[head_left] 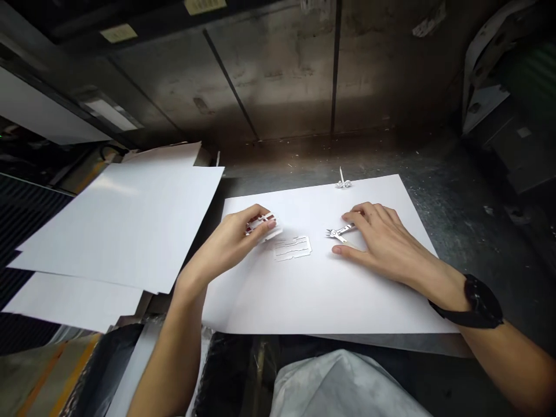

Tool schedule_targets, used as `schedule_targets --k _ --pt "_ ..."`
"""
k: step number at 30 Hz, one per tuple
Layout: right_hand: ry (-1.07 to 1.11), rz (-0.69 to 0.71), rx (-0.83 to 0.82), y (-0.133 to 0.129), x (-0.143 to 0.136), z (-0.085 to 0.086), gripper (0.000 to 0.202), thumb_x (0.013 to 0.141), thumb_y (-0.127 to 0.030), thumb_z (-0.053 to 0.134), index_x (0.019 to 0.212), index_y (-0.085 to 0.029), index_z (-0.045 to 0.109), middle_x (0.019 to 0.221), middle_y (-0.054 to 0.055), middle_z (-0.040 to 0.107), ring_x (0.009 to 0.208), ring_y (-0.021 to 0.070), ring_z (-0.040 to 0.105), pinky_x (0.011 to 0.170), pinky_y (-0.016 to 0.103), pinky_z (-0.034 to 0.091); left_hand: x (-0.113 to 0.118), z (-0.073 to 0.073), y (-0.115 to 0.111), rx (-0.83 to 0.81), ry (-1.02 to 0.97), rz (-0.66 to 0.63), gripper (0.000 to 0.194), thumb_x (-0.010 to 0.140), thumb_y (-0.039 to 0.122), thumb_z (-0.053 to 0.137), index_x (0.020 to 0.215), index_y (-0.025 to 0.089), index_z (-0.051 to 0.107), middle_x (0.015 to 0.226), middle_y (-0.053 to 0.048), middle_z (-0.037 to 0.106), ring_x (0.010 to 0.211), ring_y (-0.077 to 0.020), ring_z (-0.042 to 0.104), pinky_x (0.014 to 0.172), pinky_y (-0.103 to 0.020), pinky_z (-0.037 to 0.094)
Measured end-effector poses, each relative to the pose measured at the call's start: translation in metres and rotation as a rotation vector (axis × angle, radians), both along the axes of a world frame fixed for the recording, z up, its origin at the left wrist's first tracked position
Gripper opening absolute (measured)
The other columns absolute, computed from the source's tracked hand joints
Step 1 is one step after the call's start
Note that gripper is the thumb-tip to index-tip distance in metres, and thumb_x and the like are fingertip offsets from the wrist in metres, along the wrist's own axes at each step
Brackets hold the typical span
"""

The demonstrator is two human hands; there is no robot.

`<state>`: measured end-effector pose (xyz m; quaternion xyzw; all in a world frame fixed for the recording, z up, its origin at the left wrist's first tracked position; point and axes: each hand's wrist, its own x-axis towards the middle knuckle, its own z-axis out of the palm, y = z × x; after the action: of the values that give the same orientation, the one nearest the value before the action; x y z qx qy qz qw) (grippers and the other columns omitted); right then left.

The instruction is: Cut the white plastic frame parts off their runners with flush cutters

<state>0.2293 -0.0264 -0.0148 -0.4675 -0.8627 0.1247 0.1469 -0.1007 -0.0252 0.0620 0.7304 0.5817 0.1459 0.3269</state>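
Observation:
My left hand is closed on a small white plastic frame with dark red parts, its thumb on top and its fingers behind. Most of the piece's left side is hidden by the hand. Just below it, a flat white plate with thin slots lies on a large white sheet. To the right is a pair of small metal nippers, jaws pointing left and handles spread. My right hand rests around the handles with thumb and fingers apart. The handle ends are hidden beneath it.
A small heap of white plastic scraps sits at the sheet's far edge. Several large white sheets are stacked on the left. A metal wall rises behind the dark worktop, which carries small white crumbs.

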Motion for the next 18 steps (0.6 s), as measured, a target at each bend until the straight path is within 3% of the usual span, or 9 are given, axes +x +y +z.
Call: schedule_targets --k 3,6,12,15,18 --pt "0.112 0.038 0.103 0.001 -0.006 0.008 0.046 0.112 -0.048 0.065 0.147 -0.019 0.057 0.147 0.018 0.053 0.133 0.0394 0.051 0.114 0.055 0.044 -0.012 -0.002 -0.033 -0.005 -0.089 0.168 0.038 0.11 0.06 0.057 0.111 0.023 0.069 0.105 -0.004 0.072 0.092 -0.0228 0.064 0.078 -0.029 0.045" --pt "0.183 0.15 0.105 -0.003 -0.014 0.012 0.03 0.115 -0.032 0.058 0.142 -0.021 0.06 0.141 0.014 0.058 0.128 0.0343 0.056 0.109 0.05 0.05 -0.037 0.0 -0.083 -0.023 -0.138 0.327 0.038 0.107 0.06 0.062 0.112 0.024 0.072 0.105 -0.005 0.072 0.095 -0.0244 0.064 0.079 -0.03 0.046" --pt "0.078 0.395 0.109 -0.012 -0.029 0.002 0.038 0.116 -0.043 0.051 0.146 -0.021 0.056 0.143 0.019 0.058 0.126 0.0405 0.057 0.104 0.059 0.049 -0.132 0.008 -0.215 0.252 -0.159 0.984 0.044 0.095 0.062 0.079 0.105 0.02 0.074 0.105 -0.005 0.071 0.094 -0.0229 0.062 0.082 -0.028 0.05" --pt "-0.068 0.418 0.132 -0.002 -0.049 -0.005 0.048 0.114 -0.047 0.057 0.151 -0.016 0.053 0.149 0.024 0.056 0.129 0.0436 0.056 0.105 0.058 0.047 -0.179 -0.019 -0.275 0.148 -0.189 1.153 0.051 0.09 0.062 0.083 0.111 0.017 0.071 0.1 -0.005 0.069 0.089 -0.0219 0.064 0.08 -0.029 0.057" --pt "-0.177 0.463 0.11 0.013 -0.069 -0.012 0.046 0.113 -0.048 0.063 0.144 -0.014 0.06 0.142 0.026 0.06 0.122 0.0427 0.06 0.101 0.054 0.048 -0.203 -0.074 -0.32 -0.063 -0.287 1.267 0.043 0.093 0.046 0.085 0.113 0.014 0.066 0.085 -0.001 0.063 0.077 -0.0186 0.065 0.072 -0.031 0.062"
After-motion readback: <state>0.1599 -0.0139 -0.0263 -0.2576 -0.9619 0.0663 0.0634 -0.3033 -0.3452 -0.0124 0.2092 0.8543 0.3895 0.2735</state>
